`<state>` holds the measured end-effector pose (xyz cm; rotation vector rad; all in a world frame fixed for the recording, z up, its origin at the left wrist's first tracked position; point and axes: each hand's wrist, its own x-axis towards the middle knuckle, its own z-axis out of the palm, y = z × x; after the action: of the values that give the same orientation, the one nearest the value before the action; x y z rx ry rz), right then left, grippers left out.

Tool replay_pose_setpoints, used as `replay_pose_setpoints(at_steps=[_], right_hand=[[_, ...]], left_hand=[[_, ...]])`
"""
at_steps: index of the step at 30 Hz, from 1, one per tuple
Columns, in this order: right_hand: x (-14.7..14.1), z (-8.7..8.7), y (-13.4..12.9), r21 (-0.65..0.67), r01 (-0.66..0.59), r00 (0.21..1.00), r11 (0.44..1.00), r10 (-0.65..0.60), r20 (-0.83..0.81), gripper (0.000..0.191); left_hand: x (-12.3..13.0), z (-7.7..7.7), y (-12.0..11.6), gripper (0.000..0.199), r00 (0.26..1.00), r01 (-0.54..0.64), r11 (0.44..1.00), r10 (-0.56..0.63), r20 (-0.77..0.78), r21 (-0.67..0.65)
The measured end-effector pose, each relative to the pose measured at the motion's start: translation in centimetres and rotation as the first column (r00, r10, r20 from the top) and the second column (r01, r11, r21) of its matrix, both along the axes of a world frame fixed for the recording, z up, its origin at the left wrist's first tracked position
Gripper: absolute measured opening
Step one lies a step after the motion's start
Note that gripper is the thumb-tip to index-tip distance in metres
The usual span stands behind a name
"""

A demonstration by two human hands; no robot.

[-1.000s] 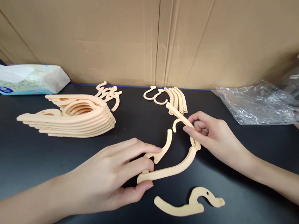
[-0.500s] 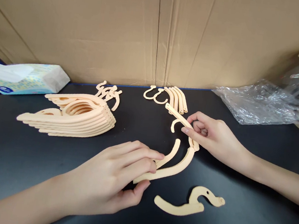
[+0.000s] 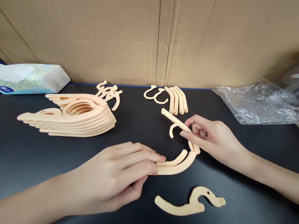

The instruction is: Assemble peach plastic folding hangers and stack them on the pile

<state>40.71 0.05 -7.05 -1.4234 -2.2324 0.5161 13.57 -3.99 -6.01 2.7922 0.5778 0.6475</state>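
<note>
My left hand (image 3: 126,176) pinches the near end of a cream plastic folding hanger (image 3: 177,170), where a curved inner bar (image 3: 174,160) lies along the outer arm. My fingers cover that end. My right hand (image 3: 209,134) grips the hanger's other arm between thumb and forefinger, and a small hook-shaped piece sticks out below that arm. The two arms meet at a bend near the right hand. On the table in front lies a separate curved arm joined to an S-shaped piece (image 3: 192,204), touched by neither hand.
Left stands a stack of folded hangers (image 3: 82,123), with small loose pieces (image 3: 110,92) behind it. At the back lie two hooks (image 3: 157,94) and several curved arms (image 3: 176,101). A tissue pack (image 3: 33,79) sits far left, a clear plastic bag (image 3: 262,102) right; a cardboard wall (image 3: 94,29) stands behind.
The inner bar has swung in against the outer arm at my left hand. My left thumb has closed underneath, and the far arm's tip has dipped slightly toward me.
</note>
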Motion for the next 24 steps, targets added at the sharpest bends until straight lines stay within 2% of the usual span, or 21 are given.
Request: replay_pose_setpoints(at_steps=[11,24], right_hand=[[0.06,-0.06,-0.3,0.029,-0.12,0.991,0.992,0.118,0.056,0.026],[-0.04,0.03,-0.42,0.058,-0.168,0.982,0.984,0.162,0.095,0.031]], left_hand=[[-0.65,-0.31,0.14,0.025,0.998,0.024,0.999,-0.022,-0.061,0.028],[-0.69,-0.23,0.15,0.025,0.998,0.027,1.0,-0.026,-0.057,0.017]])
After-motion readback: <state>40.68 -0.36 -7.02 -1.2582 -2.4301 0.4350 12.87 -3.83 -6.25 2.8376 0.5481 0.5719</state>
